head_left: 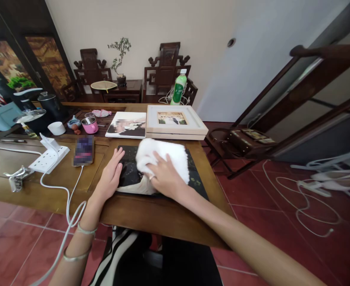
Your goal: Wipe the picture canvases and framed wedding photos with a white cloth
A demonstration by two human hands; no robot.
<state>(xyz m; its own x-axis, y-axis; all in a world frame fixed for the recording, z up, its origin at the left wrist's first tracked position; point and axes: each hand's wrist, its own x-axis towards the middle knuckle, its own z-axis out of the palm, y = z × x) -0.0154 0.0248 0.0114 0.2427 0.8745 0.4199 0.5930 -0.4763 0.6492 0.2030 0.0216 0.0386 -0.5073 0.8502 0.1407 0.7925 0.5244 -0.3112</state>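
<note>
A dark, flat rectangular panel (197, 182) lies on the wooden table in front of me, with small greenish marks near its right corner and a pale, curved shape (135, 188) along its near edge. My right hand (165, 177) presses a fluffy white cloth (176, 155) onto the panel, its fingers spread over the cloth and partly sunk into it. The cloth hides the panel's middle. At the panel's left edge rests my left hand (111, 174), fingers stretched out and holding nothing.
Behind the panel lie a photo print (126, 126) and a framed photo (175, 129), with a green bottle (179, 88) beyond. Leftward are a phone (83, 151) on a cable, a power strip (48, 159), a pink cup (89, 126) and a crumpled silver wrapper (18, 178).
</note>
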